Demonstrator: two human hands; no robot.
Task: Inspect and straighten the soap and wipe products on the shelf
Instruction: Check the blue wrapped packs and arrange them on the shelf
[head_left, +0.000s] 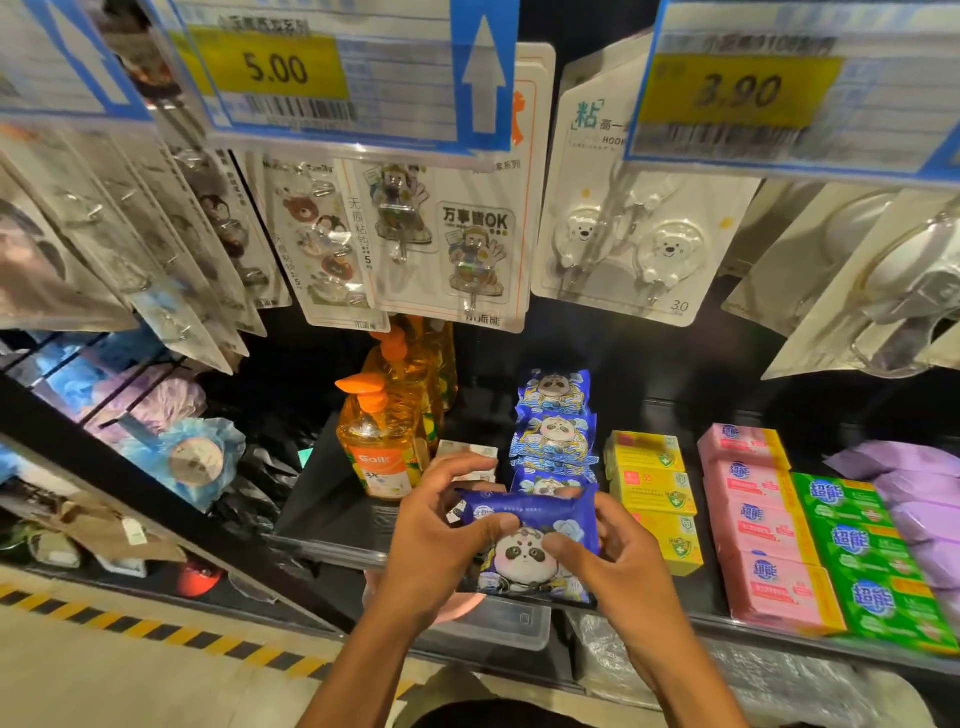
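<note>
The wipe pack (530, 540) sat face-up in both hands at the near end of the panda row (555, 431), over the shelf lip; whether it touched the row could not be told. The left hand (441, 530) pinched its left side, thumb on the printed face and fingers curled behind. The right hand (610, 558) was clamped on the right side the same way.

This looked like the check before re-seating. It would go best with the grip kept at the side seams, not squeezing the soft middle. The pack should then go down square behind the lip, its face matching the row's.

The white boxes (467, 457) just left of the row lay near the left knuckles and could be nudged. The bottles (382, 441) stood further left of the row, the yellow boxes (654, 483) just right of it.
</note>
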